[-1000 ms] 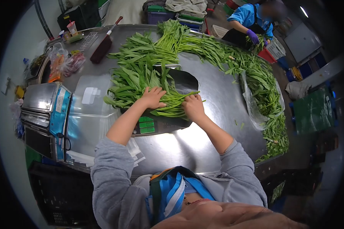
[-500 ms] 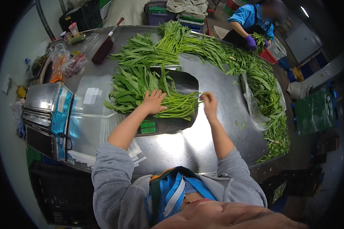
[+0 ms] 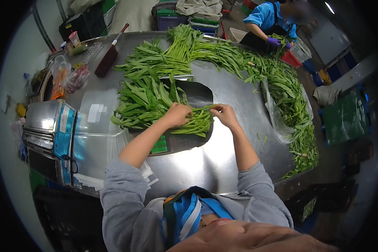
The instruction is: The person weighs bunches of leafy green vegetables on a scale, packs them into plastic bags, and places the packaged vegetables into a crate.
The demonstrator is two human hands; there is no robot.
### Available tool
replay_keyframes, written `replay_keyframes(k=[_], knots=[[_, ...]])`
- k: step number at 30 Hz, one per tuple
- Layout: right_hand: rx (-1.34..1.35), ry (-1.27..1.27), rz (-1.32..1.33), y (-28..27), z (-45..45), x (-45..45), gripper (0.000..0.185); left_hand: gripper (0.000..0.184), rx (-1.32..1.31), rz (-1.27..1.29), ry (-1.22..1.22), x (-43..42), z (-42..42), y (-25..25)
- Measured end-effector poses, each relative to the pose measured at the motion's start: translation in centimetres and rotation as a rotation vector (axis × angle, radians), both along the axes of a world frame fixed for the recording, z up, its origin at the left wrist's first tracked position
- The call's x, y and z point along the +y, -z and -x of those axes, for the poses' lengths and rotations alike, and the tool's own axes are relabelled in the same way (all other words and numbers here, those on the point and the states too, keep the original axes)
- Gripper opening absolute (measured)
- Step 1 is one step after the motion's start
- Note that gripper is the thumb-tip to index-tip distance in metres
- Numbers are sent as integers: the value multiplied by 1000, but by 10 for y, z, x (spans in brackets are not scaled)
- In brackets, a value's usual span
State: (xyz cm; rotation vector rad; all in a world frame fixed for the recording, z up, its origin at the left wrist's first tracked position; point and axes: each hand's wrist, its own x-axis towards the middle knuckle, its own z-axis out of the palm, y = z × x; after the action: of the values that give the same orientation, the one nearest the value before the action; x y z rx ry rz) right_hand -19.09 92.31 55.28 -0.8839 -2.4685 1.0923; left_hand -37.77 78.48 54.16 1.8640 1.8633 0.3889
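Observation:
A bunch of long-stemmed leafy greens (image 3: 143, 101), water spinach by its look, lies on a black scale pan (image 3: 199, 90), leaves to the left and stems to the right. My left hand (image 3: 178, 115) rests on the bunch with its fingers curled round some stems. At the cut ends, my right hand (image 3: 224, 114) pinches a stem between thumb and fingers. The scale's green display (image 3: 159, 145) shows below my left wrist; its digits are too small to read.
More greens (image 3: 185, 50) run along the table's back and right edges, beside a plastic bag (image 3: 277, 117). At left stand a blue sealing machine (image 3: 63, 130), clear plastic sheets (image 3: 96, 122) and a dark brush (image 3: 107, 61). Across the table, a person in purple gloves (image 3: 274, 42) holds greens.
My left hand has gone from lying spread on the bunch to curling round stems, a little further right. My right hand has moved slightly left, at the stem ends. The view has shifted slightly.

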Motion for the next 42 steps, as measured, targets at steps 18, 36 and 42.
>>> replay_keyframes(k=[18,36,42], knots=[[-506,-158,-182,40,46,31,35,33,-60,-82,137,-21,3,11],[1439,1344,1113,155,-337,120,27,50,362,-40,-95,-24,-5,29],[1479,1101,1202,158,-295,91,17,53,345,-23,-117,-12,-1,13]])
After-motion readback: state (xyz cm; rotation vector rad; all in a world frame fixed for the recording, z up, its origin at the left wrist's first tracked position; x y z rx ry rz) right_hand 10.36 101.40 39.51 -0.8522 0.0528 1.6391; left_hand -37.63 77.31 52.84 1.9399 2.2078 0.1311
